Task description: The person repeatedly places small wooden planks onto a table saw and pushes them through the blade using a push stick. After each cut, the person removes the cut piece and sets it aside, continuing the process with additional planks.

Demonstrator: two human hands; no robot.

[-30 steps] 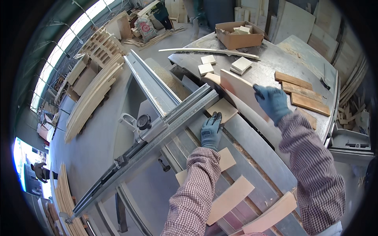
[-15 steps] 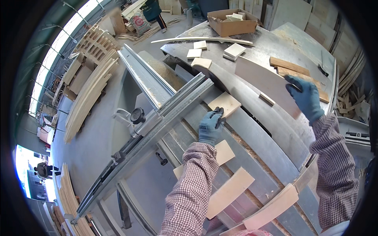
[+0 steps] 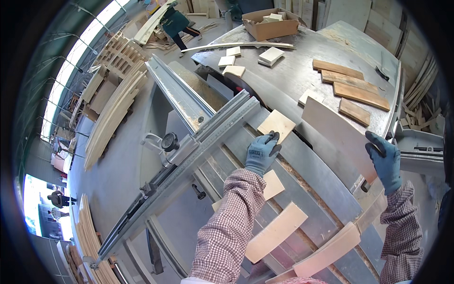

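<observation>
My left hand (image 3: 261,152), in a blue-grey glove, lies on the metal saw table (image 3: 307,161) with its fingertips curled on the near edge of a small square wood piece (image 3: 277,123). That piece lies flat beside the long metal fence rail (image 3: 208,139). My right hand (image 3: 385,161), also gloved, grips the near end of a long pale board (image 3: 336,135). The board slants across the table's right side, away from me.
Pale curved wood pieces (image 3: 275,232) lie on the table near me. Brown boards (image 3: 352,87), pale blocks (image 3: 271,55) and a cardboard box (image 3: 269,23) sit at the far end. Stacks of curved slats (image 3: 113,111) stand on the floor at left. A person (image 3: 177,21) bends down far off.
My right hand has drawn the long board back toward me and to the right. My left hand has come up to the square wood piece and set its fingers on it.
</observation>
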